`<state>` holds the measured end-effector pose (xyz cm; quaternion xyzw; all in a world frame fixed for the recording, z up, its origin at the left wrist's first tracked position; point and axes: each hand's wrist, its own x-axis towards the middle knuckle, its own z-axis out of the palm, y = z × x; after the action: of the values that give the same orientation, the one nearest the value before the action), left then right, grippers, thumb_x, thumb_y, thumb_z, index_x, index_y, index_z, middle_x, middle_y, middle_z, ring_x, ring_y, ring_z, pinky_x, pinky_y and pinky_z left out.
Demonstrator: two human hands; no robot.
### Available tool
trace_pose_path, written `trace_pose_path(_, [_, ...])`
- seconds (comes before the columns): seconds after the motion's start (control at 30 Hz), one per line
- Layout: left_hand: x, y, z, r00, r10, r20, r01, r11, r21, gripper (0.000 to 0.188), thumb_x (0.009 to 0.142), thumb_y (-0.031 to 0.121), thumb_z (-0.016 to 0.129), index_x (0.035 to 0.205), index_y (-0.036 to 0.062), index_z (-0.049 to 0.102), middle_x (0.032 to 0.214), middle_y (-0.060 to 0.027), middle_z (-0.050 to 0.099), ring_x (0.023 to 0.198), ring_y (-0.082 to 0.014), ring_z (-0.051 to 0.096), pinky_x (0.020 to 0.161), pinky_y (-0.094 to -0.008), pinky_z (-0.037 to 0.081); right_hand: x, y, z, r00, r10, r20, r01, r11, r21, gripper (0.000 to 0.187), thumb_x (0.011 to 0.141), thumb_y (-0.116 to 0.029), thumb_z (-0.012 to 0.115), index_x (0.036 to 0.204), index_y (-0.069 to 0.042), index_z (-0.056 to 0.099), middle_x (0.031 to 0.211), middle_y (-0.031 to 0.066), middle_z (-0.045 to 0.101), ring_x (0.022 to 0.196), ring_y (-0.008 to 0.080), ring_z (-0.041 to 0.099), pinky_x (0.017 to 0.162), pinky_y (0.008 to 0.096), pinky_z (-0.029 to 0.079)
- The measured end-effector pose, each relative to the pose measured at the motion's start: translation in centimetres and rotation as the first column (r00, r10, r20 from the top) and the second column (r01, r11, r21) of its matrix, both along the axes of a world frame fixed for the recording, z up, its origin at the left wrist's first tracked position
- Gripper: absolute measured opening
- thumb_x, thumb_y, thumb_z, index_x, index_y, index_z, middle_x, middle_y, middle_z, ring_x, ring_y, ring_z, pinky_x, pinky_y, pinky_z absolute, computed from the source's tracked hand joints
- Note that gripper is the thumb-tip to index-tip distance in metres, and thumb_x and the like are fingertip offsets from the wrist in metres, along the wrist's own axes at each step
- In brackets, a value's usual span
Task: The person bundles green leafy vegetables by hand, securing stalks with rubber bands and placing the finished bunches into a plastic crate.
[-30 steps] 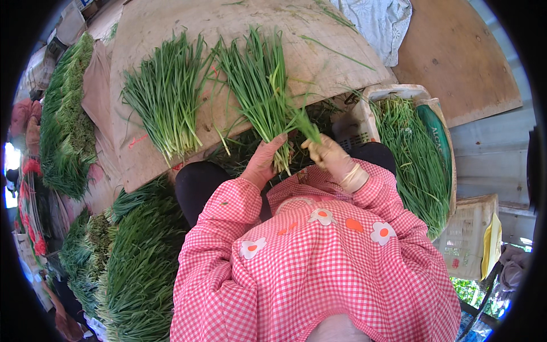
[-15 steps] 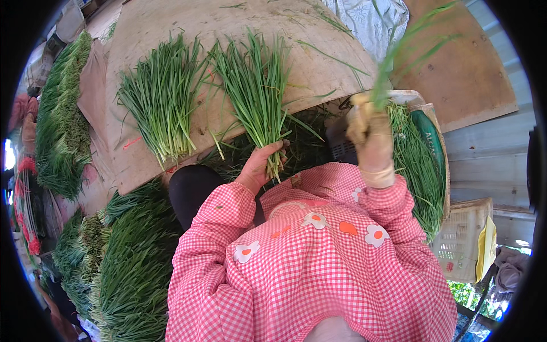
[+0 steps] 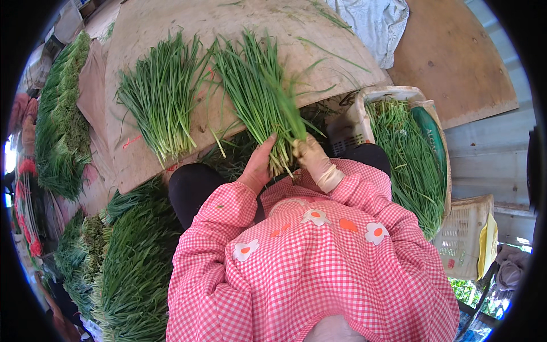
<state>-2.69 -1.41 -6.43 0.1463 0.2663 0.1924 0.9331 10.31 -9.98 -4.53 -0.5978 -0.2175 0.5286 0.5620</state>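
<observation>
My left hand (image 3: 260,162), bare, is closed round the cut ends of a bundle of garlic chives (image 3: 250,91), whose long leaves lie up over the board's near edge. Right beside it, my right hand (image 3: 311,158) in a yellowish glove is closed on a small bunch of chives (image 3: 290,114). That bunch is smeared by motion and lies against the right side of the bundle. Another bundle of chives (image 3: 159,97) rests on the wooden board (image 3: 319,14) to the left, pale ends toward me. One loose stalk (image 3: 218,144) lies between the two bundles.
At my right a white plastic crate (image 3: 360,122) holds many chives (image 3: 407,165). Big heaps of chives (image 3: 134,256) lie at the lower left, and another heap (image 3: 62,119) farther up. A pale cloth (image 3: 373,28) hangs over the board's far right. Red ties (image 3: 28,165) hang far left.
My right hand, with the small bunch, has swung down and left from above the crate to the bundle. My left hand stays nearly in place, still round the bundle.
</observation>
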Motion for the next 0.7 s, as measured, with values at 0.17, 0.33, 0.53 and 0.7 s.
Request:
trace_pose_path(0.17, [0.2,-0.2,1.5,0.998,0.063,-0.012,-0.063,0.997,-0.039,0.033,0.090,0.030,0.045,0.103,0.0014,0.054,0.090,-0.0095,0.062,0.071,-0.0192,0.062,0.065,-0.0304,0.054,0.7,-0.7,-0.1,0.915,-0.288,-0.282,0.307,0.951,0.026,0.010,0.090,-0.020,0.046,0.089,-0.011,0.045,0.061,-0.0032,0.045,0.042,0.0060,0.034,0.038,0.0220,0.029])
trace_pose_path(0.33, [-0.4,0.3,-0.4,0.999,-0.032,0.019,0.033,0.999,-0.026,0.027,0.086,0.026,0.055,0.099,0.0021,0.056,0.087,-0.0086,0.062,0.070,-0.0181,0.061,0.064,-0.0289,0.053,-0.4,-1.1,0.9,0.961,-0.059,-0.270,0.075,0.996,0.049,0.014,0.091,-0.027,0.048,0.093,-0.013,0.045,0.062,-0.0047,0.043,0.044,0.0047,0.032,0.040,0.0192,0.027])
trace_pose_path(0.53, [-0.2,0.0,0.8,0.998,-0.060,-0.029,0.060,0.998,0.002,0.026,0.081,0.016,0.062,0.101,0.0014,0.054,0.086,-0.0073,0.061,0.073,-0.0181,0.062,0.062,-0.0304,0.053,-1.3,-1.0,1.3,0.975,0.149,-0.167,-0.132,0.986,0.105,0.019,0.091,-0.031,0.047,0.093,-0.012,0.050,0.064,-0.0060,0.043,0.049,0.0030,0.034,0.042,0.0169,0.027])
trace_pose_path(0.7, [-0.2,0.0,-0.1,0.996,-0.080,-0.027,0.082,0.992,0.101,0.025,0.082,0.016,0.059,0.103,0.0026,0.054,0.089,-0.0090,0.062,0.074,-0.0206,0.063,0.064,-0.0343,0.055,-1.3,-0.7,0.3,0.980,0.136,0.142,-0.141,0.990,0.029,0.027,0.091,-0.034,0.045,0.091,-0.008,0.052,0.065,-0.0041,0.047,0.051,0.0045,0.041,0.045,0.0180,0.034])
